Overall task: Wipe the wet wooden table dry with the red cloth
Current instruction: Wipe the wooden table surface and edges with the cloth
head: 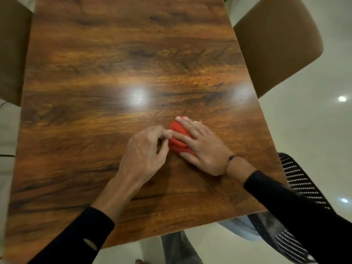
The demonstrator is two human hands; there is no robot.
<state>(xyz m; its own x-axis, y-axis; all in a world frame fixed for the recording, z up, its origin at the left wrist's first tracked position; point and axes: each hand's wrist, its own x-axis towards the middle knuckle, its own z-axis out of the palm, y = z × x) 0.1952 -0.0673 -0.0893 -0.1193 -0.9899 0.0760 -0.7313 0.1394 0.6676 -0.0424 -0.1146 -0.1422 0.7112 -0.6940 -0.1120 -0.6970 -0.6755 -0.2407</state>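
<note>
A small bunched red cloth lies on the dark wooden table, right of centre and toward the near edge. My right hand rests flat on top of it, fingers spread, covering most of the cloth. From the left, my left hand pinches the cloth's left edge between thumb and fingertips. Bright lamp glare shines on the tabletop just beyond the hands.
A brown chair stands at the table's far right side, and another chair at its left. A black mesh chair back shows at the near right corner. Pale glossy floor surrounds the table.
</note>
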